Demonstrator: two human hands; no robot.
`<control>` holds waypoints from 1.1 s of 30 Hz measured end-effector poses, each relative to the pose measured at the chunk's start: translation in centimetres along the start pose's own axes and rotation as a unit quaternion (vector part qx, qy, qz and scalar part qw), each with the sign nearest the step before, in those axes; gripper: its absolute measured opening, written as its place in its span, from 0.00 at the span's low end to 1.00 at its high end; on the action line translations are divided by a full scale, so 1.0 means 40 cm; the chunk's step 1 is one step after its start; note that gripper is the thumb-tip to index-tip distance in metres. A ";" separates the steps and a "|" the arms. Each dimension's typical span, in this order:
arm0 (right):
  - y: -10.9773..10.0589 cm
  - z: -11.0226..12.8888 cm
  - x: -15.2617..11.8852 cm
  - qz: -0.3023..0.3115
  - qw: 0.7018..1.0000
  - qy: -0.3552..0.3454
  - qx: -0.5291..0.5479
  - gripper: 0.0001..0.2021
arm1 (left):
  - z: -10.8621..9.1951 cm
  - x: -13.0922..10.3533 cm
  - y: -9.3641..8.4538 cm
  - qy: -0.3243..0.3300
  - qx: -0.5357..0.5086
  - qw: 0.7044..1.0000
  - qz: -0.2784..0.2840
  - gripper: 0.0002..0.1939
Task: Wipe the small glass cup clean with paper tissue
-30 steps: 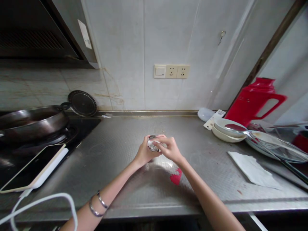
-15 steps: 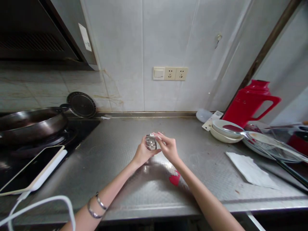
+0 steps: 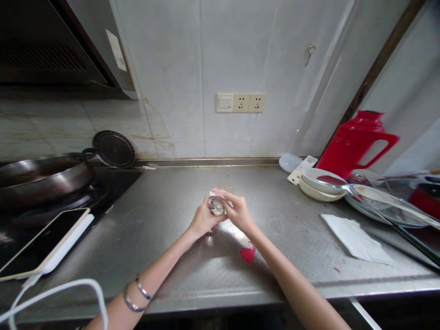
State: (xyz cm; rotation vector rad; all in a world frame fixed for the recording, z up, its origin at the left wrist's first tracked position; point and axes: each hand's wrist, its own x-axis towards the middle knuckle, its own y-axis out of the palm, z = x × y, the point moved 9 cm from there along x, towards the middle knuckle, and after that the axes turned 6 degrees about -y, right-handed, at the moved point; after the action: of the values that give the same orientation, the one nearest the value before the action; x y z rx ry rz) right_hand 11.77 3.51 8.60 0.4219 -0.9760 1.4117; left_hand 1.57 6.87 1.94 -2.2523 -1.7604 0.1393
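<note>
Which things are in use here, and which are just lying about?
In use:
small clear glass, in the left hand
white scrap, perhaps tissue, at the right hand

Apparently just lying about:
pan
phone
red vacuum flask
stacked bowls
white paper sheet

A kitchen, shown by a pan (image 3: pixel 65 181) on a stove (image 3: pixel 120 181), a range hood (image 3: pixel 44 59) and stacked bowls (image 3: pixel 321 192) on a metal bench (image 3: pixel 165 197).
</note>
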 end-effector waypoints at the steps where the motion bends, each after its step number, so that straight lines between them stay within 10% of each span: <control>1: 0.013 0.013 -0.001 0.027 0.999 -0.030 -0.006 0.14 | 0.004 0.003 -0.004 -0.001 0.002 1.000 -0.002 0.32; 6: 0.041 0.063 -0.012 0.093 0.986 -0.128 -0.044 0.16 | 0.026 0.015 -0.023 -0.027 0.024 0.999 -0.020 0.29; 11: 0.025 0.061 -0.001 0.090 0.993 -0.075 0.004 0.12 | 0.024 0.010 -0.017 -0.034 0.027 0.999 -0.013 0.24; 18: -0.069 -0.011 0.006 -0.100 0.994 0.035 -0.002 0.12 | 0.009 -0.007 -0.011 -0.066 0.031 0.997 -0.018 0.29; 33: -0.027 0.047 0.012 0.006 0.998 -0.022 0.058 0.11 | -0.004 0.000 -0.030 -0.045 0.025 0.998 -0.023 0.28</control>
State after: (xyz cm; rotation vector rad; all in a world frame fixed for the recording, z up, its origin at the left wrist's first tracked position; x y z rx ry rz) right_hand 12.12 2.19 10.33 0.5350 -0.9355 1.4804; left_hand 0.48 7.11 2.43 -2.2005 -1.8302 0.2759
